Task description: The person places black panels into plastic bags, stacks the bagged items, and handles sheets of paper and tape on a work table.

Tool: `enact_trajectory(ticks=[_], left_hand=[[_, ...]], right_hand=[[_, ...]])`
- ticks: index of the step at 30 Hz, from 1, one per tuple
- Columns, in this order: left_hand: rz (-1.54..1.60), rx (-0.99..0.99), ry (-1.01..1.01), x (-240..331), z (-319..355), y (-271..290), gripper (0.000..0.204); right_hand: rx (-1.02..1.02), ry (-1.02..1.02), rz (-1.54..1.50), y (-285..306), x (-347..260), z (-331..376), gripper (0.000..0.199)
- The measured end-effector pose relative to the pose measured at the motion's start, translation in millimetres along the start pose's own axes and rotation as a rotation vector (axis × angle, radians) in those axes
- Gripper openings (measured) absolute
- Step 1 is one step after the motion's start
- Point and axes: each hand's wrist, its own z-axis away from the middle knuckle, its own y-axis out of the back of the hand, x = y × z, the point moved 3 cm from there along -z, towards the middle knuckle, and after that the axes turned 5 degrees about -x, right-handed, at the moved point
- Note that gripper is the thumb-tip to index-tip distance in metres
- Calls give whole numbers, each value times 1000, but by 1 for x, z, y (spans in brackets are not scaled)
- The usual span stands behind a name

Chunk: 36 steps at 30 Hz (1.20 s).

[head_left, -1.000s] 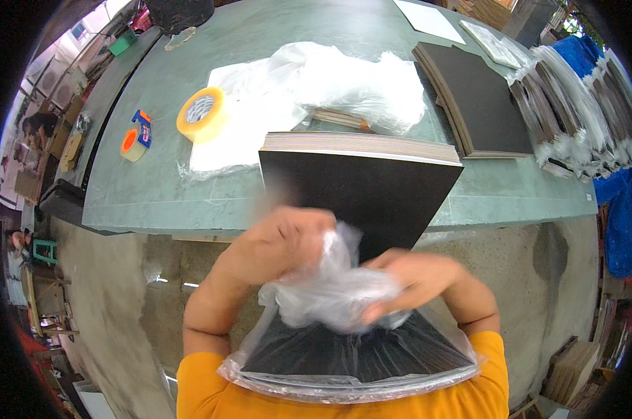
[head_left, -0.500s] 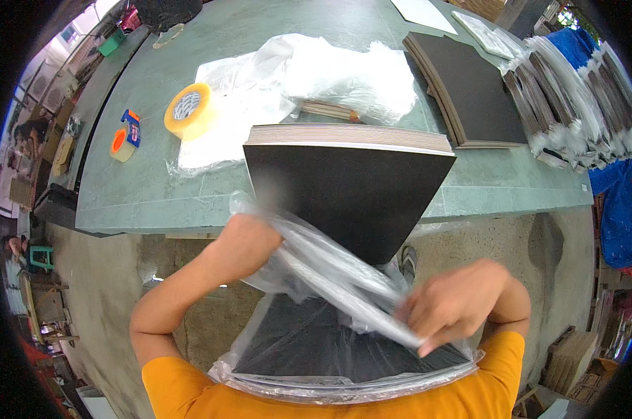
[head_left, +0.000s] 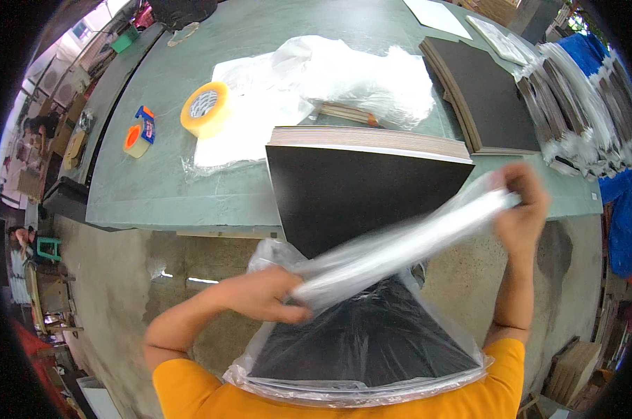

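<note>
A clear plastic bag (head_left: 407, 244) is stretched slantwise in front of me, smeared by motion. My left hand (head_left: 267, 297) has its lower left end, fingers closed on it. Higher up at the right, my right hand (head_left: 524, 209) grips the other end. Behind the plastic, a thick stack of black boards (head_left: 358, 188) with pale edges stands tilted at the table's front edge. Against my body rests a black board in clear plastic (head_left: 365, 342); whether it joins the stretched plastic I cannot tell.
On the green table (head_left: 162, 188) lie a big tape roll (head_left: 205, 110), a small tape dispenser (head_left: 141, 133) and crumpled plastic bags (head_left: 358, 77). Dark boards (head_left: 483, 98) and plastic-wrapped bundles (head_left: 574, 105) are at the right. A green stool (head_left: 48, 248) stands far left.
My right hand has risen up and to the right, pulling the plastic with it. My left hand has dropped lower. The plastic's slant has reversed, and the view has shifted slightly.
</note>
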Motion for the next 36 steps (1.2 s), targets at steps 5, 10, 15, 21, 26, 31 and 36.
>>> enact_trajectory(ticks=[5,10,15,21,26,31,36], left_hand=[[-219,1242,498,-22,3,90,33],[-580,923,134,-2,-24,80,63],[-608,942,-146,12,-4,68,50],[964,150,-235,-70,18,20,38],[1286,-54,285,-175,-3,-122,46],[931,38,664,-206,-21,-148,32],[746,214,-32,-45,10,-15,21]], right_hand=[[3,220,151,-42,0,22,34],[92,62,534,-33,34,18,62],[35,-58,31,-1,40,53,38],[-542,-456,-1473,-33,104,101,32],[-702,-1161,-1519,-122,169,211,35],[-713,-1215,-916,-165,222,243,22],[-522,-550,-905,-34,100,111,39]])
